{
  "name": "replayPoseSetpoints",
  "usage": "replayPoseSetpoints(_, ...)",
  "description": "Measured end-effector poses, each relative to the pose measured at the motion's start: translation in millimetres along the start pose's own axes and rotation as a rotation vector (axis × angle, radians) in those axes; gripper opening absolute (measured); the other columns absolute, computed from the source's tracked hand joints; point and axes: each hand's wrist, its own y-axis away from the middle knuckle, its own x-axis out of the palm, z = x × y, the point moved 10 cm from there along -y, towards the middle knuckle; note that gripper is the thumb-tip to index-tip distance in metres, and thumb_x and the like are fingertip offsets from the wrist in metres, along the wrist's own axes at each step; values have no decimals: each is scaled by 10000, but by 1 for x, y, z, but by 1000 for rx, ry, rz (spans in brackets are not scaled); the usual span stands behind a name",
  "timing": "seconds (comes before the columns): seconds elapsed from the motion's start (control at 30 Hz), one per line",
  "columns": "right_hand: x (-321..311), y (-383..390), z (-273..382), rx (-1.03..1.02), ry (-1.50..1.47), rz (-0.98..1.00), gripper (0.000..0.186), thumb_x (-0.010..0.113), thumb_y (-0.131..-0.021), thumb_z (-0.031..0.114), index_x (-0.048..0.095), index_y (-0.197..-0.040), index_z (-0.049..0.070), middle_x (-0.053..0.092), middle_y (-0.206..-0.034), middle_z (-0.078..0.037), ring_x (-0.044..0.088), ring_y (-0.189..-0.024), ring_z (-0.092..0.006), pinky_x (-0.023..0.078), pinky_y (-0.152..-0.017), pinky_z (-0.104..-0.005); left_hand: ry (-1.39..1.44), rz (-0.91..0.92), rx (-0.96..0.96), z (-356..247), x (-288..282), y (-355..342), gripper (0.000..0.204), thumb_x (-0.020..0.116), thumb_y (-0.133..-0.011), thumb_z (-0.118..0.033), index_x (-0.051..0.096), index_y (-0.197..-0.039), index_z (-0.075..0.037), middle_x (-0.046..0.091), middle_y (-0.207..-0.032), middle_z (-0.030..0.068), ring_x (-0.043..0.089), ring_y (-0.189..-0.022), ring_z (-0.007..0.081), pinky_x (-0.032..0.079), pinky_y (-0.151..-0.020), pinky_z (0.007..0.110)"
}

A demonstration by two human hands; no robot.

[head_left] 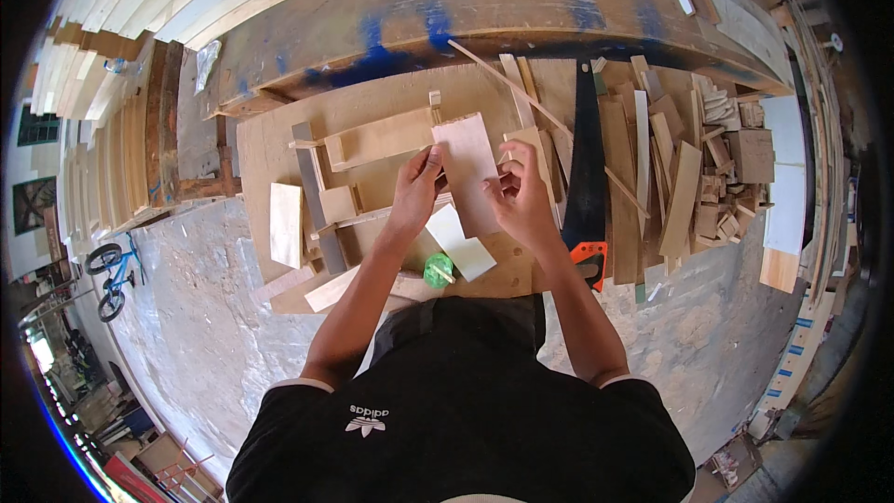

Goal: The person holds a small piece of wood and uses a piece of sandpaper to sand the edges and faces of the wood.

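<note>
I grip a pale pinkish rectangular board (466, 149) with my left hand (417, 188), thumb over its left edge. My right hand (517, 196) has curled fingers at the board's right edge, partly hiding what lies behind them. Beneath and left of it is a loose assembly of light blocks (377, 138), thin strips and a dark grey plank (310, 168). A white board (461, 247) lies below the held one, beside a green round container (438, 272) with a light stick across it. Another light board (286, 224) lies at the left.
A handsaw (587, 177) with an orange-black handle lies right of my hands, beside wood strips (675, 196) and piled offcuts (722, 186). A long paint-stained bench (494, 5) runs behind the plywood worktop (265, 130). Stacked boards (112, 130) and a blue bicycle (116, 275) are at the left.
</note>
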Motion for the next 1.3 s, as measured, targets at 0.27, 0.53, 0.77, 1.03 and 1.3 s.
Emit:
replayPoseSetpoints(0.27,-6,-39,-23,-147,248,-79,355,699,-818,12,547,-1138,-6,628,-792,-140,646,-665,-218,514,-613,-328,-416,-131,65,25,-32,-32,284,575,-988,-158,653,-1116,83,702,-893,120,687,-766,163,569,-705,288)
replayPoseSetpoints(0.53,40,-51,-58,-214,307,-28,336,681,-818,30,551,-1127,6,642,-883,-156,656,-730,-289,521,-667,-369,-360,-188,-57,45,-43,-35,324,580,-983,-227,671,-1065,73,705,-856,110,685,-753,158,553,-674,285)
replayPoseSetpoints(0.77,27,-65,-98,-53,131,-126,300,680,-862,30,594,-1143,-26,692,-932,-141,672,-778,-196,525,-720,-322,-719,-260,7,54,-60,-37,283,673,-894,-229,705,-995,33,718,-791,126,686,-698,158,544,-654,299)
replayPoseSetpoints(1.03,20,-75,-157,74,-112,-142,288,703,-869,37,603,-1131,-29,695,-945,-103,650,-828,-146,516,-766,-285,-779,-257,47,52,-56,-33,253,714,-875,-177,704,-1016,33,730,-834,116,696,-697,143,571,-626,291)
replayPoseSetpoints(1.3,26,-64,-125,-35,82,-207,307,716,-851,50,599,-1129,-12,692,-916,-134,667,-784,-184,521,-724,-319,-832,-264,15,49,-57,-28,242,762,-833,-183,720,-945,28,733,-783,125,705,-646,174,550,-608,300)
